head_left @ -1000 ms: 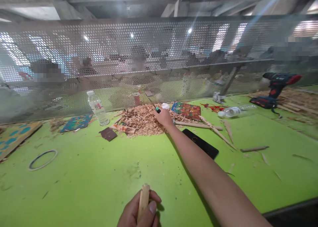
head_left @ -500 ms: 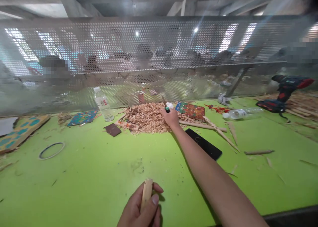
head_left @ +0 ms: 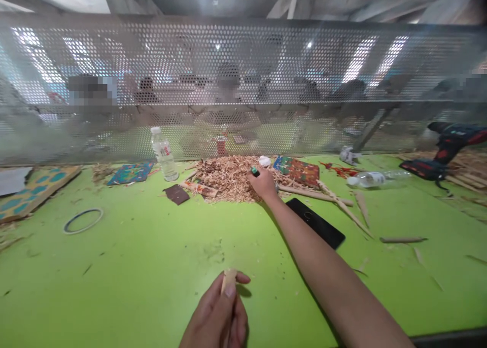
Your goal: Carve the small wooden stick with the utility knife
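Observation:
My left hand (head_left: 216, 315) is at the near edge of the green table (head_left: 152, 267), fingers closed round a short pale wooden stick (head_left: 228, 280) whose top end shows above the thumb. My right arm stretches out across the table. My right hand (head_left: 263, 183) is closed on a small tool with a green and black handle (head_left: 254, 172) at the right edge of a heap of wood shavings (head_left: 228, 178). A black phone (head_left: 315, 222) lies flat just right of my forearm.
A perforated metal screen (head_left: 243, 84) closes the far side; people sit behind it. Near it stand a water bottle (head_left: 163, 152), coloured cards (head_left: 131, 173) and a brown piece (head_left: 177, 194). Whittled sticks (head_left: 342, 206), a lying bottle (head_left: 371, 178) and a cordless drill (head_left: 443, 150) are right; a ring (head_left: 82, 220) left.
The tool's handle, which stuck up above my right fist, now sits low in it beside the shavings. My left hand has turned, so less of the stick shows. The camera view has shifted slightly.

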### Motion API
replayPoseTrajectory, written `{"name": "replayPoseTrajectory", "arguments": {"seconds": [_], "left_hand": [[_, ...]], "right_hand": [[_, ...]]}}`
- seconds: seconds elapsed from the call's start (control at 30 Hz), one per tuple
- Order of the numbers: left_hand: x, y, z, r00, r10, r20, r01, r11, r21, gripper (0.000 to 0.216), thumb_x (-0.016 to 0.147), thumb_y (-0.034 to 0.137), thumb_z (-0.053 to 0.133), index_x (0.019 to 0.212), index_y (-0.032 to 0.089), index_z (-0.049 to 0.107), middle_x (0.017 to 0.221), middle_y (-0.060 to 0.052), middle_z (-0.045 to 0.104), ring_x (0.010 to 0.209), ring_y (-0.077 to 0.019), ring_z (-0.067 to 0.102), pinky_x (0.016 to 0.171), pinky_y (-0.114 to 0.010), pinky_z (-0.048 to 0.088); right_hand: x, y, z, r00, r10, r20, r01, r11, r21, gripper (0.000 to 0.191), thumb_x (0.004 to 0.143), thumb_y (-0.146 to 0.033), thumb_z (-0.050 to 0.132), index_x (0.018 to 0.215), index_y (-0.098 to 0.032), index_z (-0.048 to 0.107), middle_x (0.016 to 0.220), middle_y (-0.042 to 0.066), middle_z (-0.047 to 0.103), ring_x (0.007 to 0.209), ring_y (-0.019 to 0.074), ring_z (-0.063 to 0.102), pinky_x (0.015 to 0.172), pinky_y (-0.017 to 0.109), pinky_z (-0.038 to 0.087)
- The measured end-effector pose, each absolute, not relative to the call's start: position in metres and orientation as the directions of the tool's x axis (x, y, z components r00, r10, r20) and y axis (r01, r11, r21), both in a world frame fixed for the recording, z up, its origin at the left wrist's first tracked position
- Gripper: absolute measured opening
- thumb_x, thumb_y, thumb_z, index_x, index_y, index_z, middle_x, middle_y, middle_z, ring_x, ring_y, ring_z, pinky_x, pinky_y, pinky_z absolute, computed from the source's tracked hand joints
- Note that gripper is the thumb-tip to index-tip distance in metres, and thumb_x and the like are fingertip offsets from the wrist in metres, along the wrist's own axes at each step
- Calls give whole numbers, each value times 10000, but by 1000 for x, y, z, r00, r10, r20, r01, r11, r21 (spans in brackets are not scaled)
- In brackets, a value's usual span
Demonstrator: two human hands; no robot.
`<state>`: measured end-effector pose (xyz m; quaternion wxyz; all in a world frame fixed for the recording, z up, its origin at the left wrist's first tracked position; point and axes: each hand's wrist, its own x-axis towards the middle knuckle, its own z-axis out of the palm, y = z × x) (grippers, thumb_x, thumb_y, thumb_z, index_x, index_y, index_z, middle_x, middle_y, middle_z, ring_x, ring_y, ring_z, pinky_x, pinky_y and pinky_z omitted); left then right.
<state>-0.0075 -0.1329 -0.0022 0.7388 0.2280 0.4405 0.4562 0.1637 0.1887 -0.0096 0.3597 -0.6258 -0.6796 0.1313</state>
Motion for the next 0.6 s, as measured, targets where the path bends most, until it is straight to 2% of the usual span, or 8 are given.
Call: {"name": "replayPoseTrajectory", "arguments": {"seconds": [0.07,0.13,0.23,0.33,0.4,0.5,0.6], "left_hand": [[-11,-129,-3,195,876,-442,-598,463,655,457,988,625,690,1166,204,698,643,71,565,393,-38,318,380,-171,223],[-15,-125,-3,203,882,-425,-661,443,606,406,973,584,706,1109,201,715,648,72,564,368,-40,283,349,-187,235],[-18,-119,-3,180,884,-432,-723,417,551,291,980,454,728,1014,164,735,715,42,586,464,-61,426,428,-192,386],[-18,-117,-1,147,872,-466,-766,399,505,291,1077,353,586,1005,125,754,821,-27,648,633,-115,600,605,-244,533],[-18,-116,1,136,860,-492,-779,400,483,350,1116,317,503,1022,105,765,878,-63,674,713,-144,652,667,-272,563],[-18,-115,4,126,845,-519,-785,405,469,368,1125,282,486,1061,72,781,937,-92,691,776,-162,681,705,-283,578],[-17,-115,4,103,841,-532,-784,398,477,348,1115,266,515,1121,52,790,987,-112,709,821,-180,697,731,-298,594]], "right_hand": [[166,188,-8,72,941,332,745,170,-645,332,1063,-350,739,1359,-207,697,1377,97,728,1113,291,759,925,496,655],[168,186,-5,99,935,342,734,164,-659,334,1062,-350,740,1360,-205,697,1374,96,730,1110,291,760,922,496,656],[171,183,8,136,919,370,721,164,-673,341,1060,-347,743,1365,-203,693,1375,98,728,1112,292,760,922,499,656],[174,179,36,168,893,418,718,180,-673,333,1064,-349,738,1362,-207,696,1385,100,725,1127,293,755,939,506,649],[174,175,59,174,882,438,720,190,-668,332,1064,-356,736,1358,-208,700,1393,97,723,1143,302,750,952,512,644],[169,162,82,114,901,418,726,212,-655,341,1068,-356,730,1373,-209,690,1403,103,716,1153,302,746,958,519,640],[162,138,78,-58,954,295,735,241,-634,342,1065,-355,735,1368,-202,689,1367,98,731,1102,288,762,917,495,657]]}}
